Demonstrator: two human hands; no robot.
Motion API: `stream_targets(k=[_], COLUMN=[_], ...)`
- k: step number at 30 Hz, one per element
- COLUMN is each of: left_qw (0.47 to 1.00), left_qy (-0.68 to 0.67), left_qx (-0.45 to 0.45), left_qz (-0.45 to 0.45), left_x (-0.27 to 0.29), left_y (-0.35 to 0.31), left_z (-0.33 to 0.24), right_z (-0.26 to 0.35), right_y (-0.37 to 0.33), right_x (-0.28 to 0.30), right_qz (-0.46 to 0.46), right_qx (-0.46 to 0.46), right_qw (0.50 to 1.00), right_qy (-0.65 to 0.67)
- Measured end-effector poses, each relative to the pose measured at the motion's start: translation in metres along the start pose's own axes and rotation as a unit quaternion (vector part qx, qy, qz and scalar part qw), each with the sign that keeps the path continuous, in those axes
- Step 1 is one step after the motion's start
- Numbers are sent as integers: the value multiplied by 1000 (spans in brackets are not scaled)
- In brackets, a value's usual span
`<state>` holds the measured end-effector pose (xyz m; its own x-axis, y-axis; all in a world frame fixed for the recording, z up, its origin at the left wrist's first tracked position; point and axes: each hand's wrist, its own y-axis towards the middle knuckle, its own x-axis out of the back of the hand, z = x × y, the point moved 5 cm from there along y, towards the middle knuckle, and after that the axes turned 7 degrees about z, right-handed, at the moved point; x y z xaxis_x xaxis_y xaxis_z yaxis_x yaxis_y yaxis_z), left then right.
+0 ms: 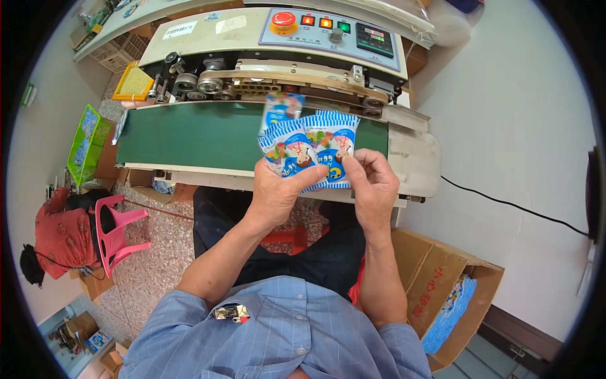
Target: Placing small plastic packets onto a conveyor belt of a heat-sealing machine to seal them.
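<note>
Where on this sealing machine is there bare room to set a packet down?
The green belt is bare along its left and middle, bordered by the rollers above and the pale front rail below. Its right end is crowded: the left hand and right hand hold snack packets there. The pale end plate is also bare.

Both hands [278, 192] [374, 183] hold perhaps three snack packets [310, 148] above the green belt [189, 136].

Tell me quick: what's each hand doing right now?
Left hand: closed on the packets, thumb across the front.
Right hand: pinching the right packet's lower edge.
</note>
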<state>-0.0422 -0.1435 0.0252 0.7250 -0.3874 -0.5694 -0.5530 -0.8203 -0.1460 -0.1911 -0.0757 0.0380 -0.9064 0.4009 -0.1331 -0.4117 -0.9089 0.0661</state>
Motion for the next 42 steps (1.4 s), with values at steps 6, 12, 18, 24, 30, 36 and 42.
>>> stream_targets(k=[6,12,18,24,30,36,42], left_qw=[1000,999,998,1000,999,999,999], left_qy=[17,31,31,-17,-27,-23,-10], left_qx=[-14,-21,-30,-15,26,40,35], left_qz=[17,27,40,18,-17,-10,-15], left_x=[-6,-6,-5,-3,5,2,3], left_y=[-5,-9,-10,-4,1,1,4], left_z=[3,7,5,9,10,7,4], right_z=[1,2,-1,-13,-8,-26,-37], right_y=[-13,-16,-14,-14,-2,28,58], right_x=[4,4,0,14,48,93,81], right_qz=[-42,-32,13,45,-63,-140,-87], right_qx=[51,12,-41,17,-23,-100,-165], right_qw=[998,999,999,995,988,984,982], right_qy=[-19,-5,33,82,136,45,13])
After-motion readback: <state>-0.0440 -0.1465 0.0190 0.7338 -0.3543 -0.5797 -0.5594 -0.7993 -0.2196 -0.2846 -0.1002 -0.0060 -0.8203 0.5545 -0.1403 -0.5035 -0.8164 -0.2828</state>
